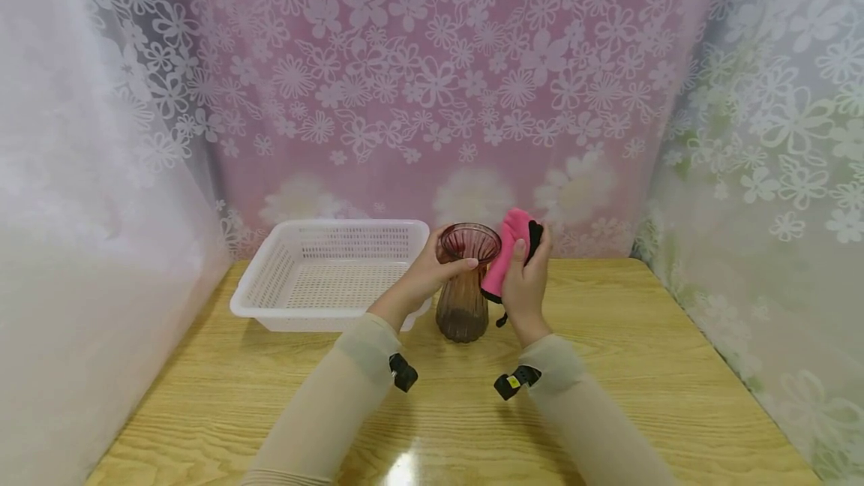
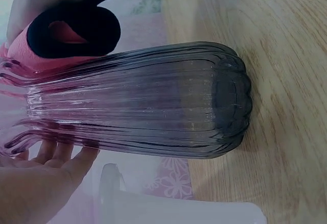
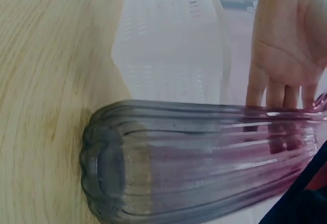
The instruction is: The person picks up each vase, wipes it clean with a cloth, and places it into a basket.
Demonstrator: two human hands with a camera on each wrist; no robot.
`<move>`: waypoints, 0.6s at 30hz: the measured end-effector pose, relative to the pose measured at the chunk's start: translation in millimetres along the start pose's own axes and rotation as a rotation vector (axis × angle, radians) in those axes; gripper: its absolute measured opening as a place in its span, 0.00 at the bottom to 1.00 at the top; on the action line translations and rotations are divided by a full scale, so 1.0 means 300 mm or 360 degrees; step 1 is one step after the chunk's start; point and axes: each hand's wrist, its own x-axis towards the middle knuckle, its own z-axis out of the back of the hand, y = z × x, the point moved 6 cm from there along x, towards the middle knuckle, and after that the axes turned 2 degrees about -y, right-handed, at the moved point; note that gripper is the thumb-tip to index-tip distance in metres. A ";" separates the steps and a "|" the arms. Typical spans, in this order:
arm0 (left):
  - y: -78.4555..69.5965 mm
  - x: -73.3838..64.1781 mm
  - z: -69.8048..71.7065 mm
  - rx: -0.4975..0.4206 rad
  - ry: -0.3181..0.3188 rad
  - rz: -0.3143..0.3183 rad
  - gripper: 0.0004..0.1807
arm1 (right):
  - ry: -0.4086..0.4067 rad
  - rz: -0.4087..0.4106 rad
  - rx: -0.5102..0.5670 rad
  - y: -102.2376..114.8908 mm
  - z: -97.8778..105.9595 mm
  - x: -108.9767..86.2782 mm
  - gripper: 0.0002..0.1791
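Observation:
A ribbed glass vase (image 1: pixel 463 306), pinkish at the flared rim and grey toward the base, stands on the table. My left hand (image 1: pixel 427 273) grips its neck from the left, with the thumb near the front of the rim. In my right hand (image 1: pixel 528 287) is a rolled pink cloth (image 1: pixel 508 253) with black edging and a small black loop, held close to the vase's right side. From the left wrist, the cloth's rolled black end (image 2: pixel 102 30) appears against the vase (image 2: pixel 153 101). The left fingers (image 3: pixel 276 91) pass behind the glass in the right wrist view.
A white perforated plastic basket (image 1: pixel 331 313) sits left of the vase, close to my left forearm. Flowered curtains (image 1: pixel 432 96) enclose the back and both sides of the wood-grain table (image 1: pixel 607 396). A black camera strap is on each wrist.

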 end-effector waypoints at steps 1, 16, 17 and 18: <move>0.000 0.000 0.000 -0.0001 -0.0002 0.0005 0.49 | 0.0004 -0.0001 -0.0005 -0.001 -0.007 -0.002 0.34; 0.010 0.013 0.009 0.0002 0.0025 0.0016 0.51 | 0.0073 0.0031 0.0019 0.010 -0.052 -0.012 0.32; 0.011 0.013 0.008 -0.0004 0.0026 0.0014 0.51 | 0.0088 0.0037 0.0028 0.010 -0.054 -0.012 0.31; 0.011 0.012 0.008 -0.0007 0.0024 0.0016 0.50 | 0.0102 0.0044 0.0043 0.009 -0.056 -0.012 0.31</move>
